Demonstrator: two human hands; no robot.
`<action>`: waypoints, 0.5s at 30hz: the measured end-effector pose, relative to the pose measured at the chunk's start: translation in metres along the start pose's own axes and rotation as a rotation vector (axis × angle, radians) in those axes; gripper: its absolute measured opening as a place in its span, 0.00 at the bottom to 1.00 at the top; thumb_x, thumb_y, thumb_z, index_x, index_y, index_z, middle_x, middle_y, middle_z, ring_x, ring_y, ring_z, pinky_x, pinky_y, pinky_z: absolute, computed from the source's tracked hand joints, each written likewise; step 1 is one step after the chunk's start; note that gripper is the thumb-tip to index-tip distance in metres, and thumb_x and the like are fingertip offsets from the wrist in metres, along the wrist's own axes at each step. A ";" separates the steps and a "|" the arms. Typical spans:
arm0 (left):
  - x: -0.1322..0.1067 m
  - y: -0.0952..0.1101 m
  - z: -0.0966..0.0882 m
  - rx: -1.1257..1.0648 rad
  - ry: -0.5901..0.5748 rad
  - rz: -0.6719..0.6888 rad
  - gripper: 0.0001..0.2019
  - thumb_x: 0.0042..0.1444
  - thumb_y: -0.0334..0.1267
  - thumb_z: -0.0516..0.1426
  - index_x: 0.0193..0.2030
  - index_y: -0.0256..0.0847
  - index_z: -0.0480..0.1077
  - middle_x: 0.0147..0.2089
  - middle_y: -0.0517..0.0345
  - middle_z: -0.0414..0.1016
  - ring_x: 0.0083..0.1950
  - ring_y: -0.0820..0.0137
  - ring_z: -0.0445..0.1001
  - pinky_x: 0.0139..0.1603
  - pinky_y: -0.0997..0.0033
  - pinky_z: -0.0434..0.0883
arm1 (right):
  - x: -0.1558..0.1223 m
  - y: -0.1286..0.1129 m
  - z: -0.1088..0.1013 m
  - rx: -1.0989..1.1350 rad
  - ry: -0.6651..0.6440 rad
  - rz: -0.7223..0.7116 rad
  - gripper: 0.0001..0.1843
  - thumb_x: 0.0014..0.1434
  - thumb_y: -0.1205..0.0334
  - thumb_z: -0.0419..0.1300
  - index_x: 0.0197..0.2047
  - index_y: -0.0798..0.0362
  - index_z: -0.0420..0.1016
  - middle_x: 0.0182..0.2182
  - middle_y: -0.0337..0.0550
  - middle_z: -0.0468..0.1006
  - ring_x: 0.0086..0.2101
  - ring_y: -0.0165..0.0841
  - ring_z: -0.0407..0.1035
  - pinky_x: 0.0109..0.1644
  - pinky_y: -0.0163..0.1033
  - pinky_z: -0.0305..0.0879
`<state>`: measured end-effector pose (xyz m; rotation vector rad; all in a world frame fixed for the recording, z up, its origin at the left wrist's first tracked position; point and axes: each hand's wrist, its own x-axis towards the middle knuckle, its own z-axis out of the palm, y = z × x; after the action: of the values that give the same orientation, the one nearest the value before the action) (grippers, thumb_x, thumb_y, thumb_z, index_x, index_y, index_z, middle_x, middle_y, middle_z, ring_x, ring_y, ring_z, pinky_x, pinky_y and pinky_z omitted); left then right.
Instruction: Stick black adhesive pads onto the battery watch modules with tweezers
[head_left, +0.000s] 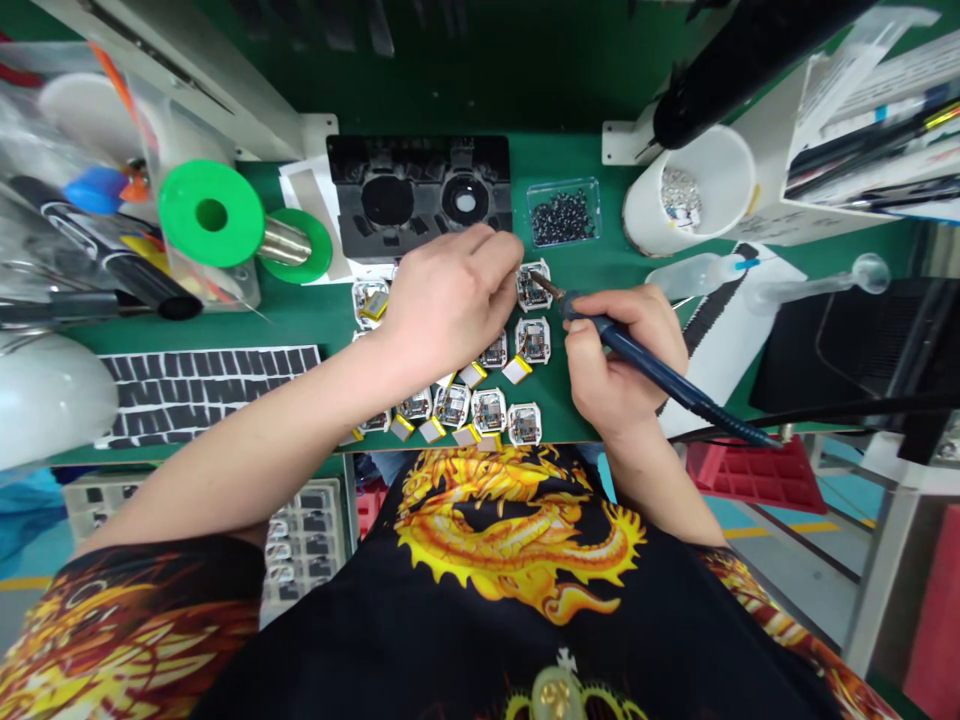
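Note:
My right hand point(626, 350) grips a blue-handled soldering iron point(652, 370), its tip at a small white-framed circuit module point(534, 288) near the top of the group. My left hand point(461, 295) is closed beside that module, fingers bent together; what they pinch, if anything, is hidden. More modules, such as one just below point(533, 341) and one at the front point(524, 425), lie in rows on the green mat. Small silver battery cells with yellow edges point(517, 369) lie against several of them. My left hand and forearm cover part of the rows.
Behind my left hand lies a black fixture point(420, 200) with two round recesses. A clear box of tiny black parts point(564, 212) and a white cup point(690, 190) stand to its right. Leftward are a green solder spool point(211, 213) and a strip sheet point(210, 390). Plastic bottles point(697, 275) lie right.

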<state>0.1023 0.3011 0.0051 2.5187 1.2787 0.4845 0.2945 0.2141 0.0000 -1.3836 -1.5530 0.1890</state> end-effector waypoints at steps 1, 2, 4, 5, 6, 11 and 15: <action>0.000 0.000 0.000 -0.008 -0.001 0.001 0.11 0.72 0.32 0.55 0.51 0.47 0.78 0.43 0.51 0.81 0.48 0.57 0.84 0.49 0.57 0.78 | 0.000 0.000 0.000 -0.004 -0.003 0.007 0.06 0.70 0.67 0.65 0.44 0.44 0.80 0.36 0.37 0.85 0.36 0.38 0.77 0.43 0.50 0.79; 0.000 0.000 0.000 -0.014 -0.006 -0.003 0.11 0.72 0.32 0.55 0.51 0.47 0.78 0.43 0.51 0.81 0.49 0.56 0.83 0.50 0.56 0.78 | -0.001 0.000 0.000 -0.008 -0.005 0.014 0.07 0.70 0.67 0.65 0.45 0.44 0.80 0.36 0.38 0.85 0.36 0.38 0.78 0.43 0.50 0.79; 0.000 0.001 0.000 -0.018 -0.025 -0.015 0.11 0.72 0.32 0.54 0.51 0.47 0.78 0.43 0.51 0.81 0.50 0.56 0.83 0.51 0.55 0.78 | -0.001 0.001 0.001 -0.020 -0.004 0.025 0.06 0.70 0.66 0.65 0.44 0.43 0.80 0.36 0.38 0.85 0.36 0.38 0.78 0.44 0.50 0.79; 0.000 0.002 -0.001 -0.016 -0.037 -0.022 0.11 0.72 0.32 0.54 0.51 0.47 0.78 0.44 0.50 0.81 0.50 0.55 0.83 0.51 0.55 0.78 | -0.002 0.001 0.001 -0.020 0.000 0.023 0.06 0.70 0.65 0.65 0.44 0.44 0.81 0.36 0.38 0.85 0.36 0.38 0.78 0.43 0.50 0.79; 0.001 0.003 -0.001 -0.009 -0.045 -0.027 0.11 0.72 0.32 0.54 0.50 0.46 0.78 0.44 0.50 0.81 0.50 0.55 0.83 0.51 0.55 0.77 | -0.002 0.001 0.001 -0.018 0.002 0.021 0.05 0.70 0.65 0.65 0.44 0.44 0.81 0.36 0.37 0.85 0.36 0.38 0.78 0.43 0.50 0.78; 0.002 0.003 0.000 0.005 -0.049 -0.004 0.10 0.72 0.31 0.55 0.48 0.46 0.78 0.43 0.51 0.81 0.51 0.56 0.83 0.51 0.55 0.77 | 0.000 0.001 0.003 0.007 0.006 0.017 0.04 0.69 0.65 0.65 0.43 0.46 0.81 0.35 0.36 0.84 0.35 0.35 0.78 0.44 0.46 0.77; 0.002 0.003 0.001 0.006 -0.061 0.013 0.10 0.71 0.29 0.55 0.49 0.46 0.77 0.44 0.50 0.81 0.52 0.55 0.82 0.53 0.53 0.77 | 0.001 0.000 0.003 -0.016 -0.002 0.009 0.05 0.68 0.65 0.65 0.42 0.45 0.81 0.35 0.35 0.85 0.35 0.35 0.79 0.44 0.46 0.77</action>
<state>0.1061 0.3006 0.0052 2.5282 1.2434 0.4038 0.2924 0.2162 -0.0012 -1.4037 -1.5525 0.1839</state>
